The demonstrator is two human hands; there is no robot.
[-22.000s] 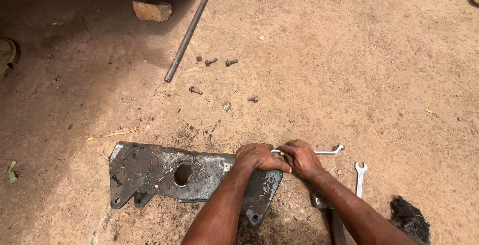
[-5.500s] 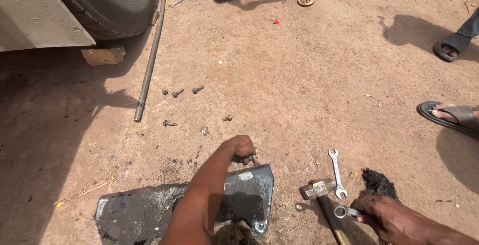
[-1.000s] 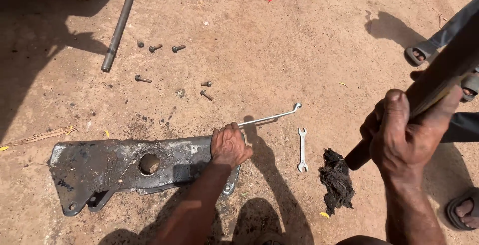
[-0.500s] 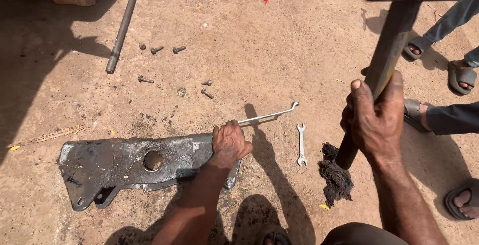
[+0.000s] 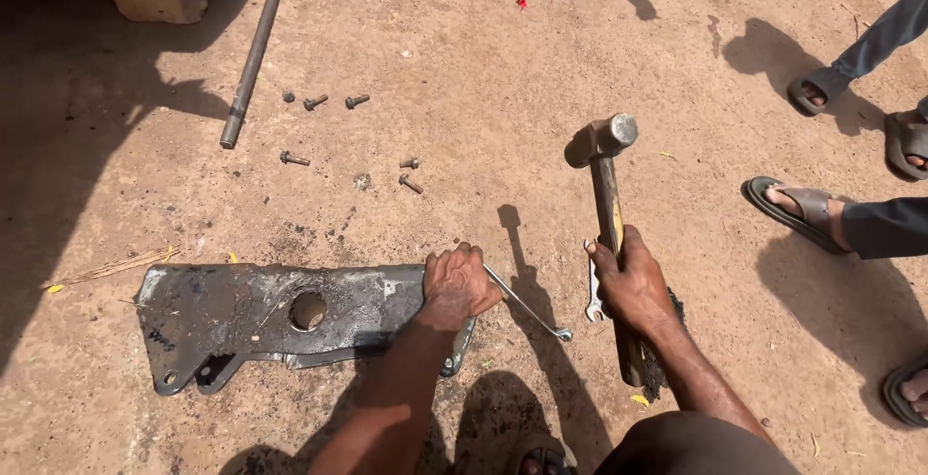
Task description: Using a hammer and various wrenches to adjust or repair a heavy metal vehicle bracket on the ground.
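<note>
We swung the hammer (image 5: pixel 607 206) down from its raised position at two o'clock, so its head came into full view at one o'clock from our right hand (image 5: pixel 633 282). The ring spanner (image 5: pixel 527 303) under our left hand (image 5: pixel 457 284) turned from two o'clock round to four o'clock.

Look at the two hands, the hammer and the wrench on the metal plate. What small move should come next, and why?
Probably a short hammer blow down onto the wrench handle. The right hand grips the hammer with its head raised off the ground, while the left hand presses the wrench's end against the metal plate, and the handle sticks out free toward the hammer.
</note>
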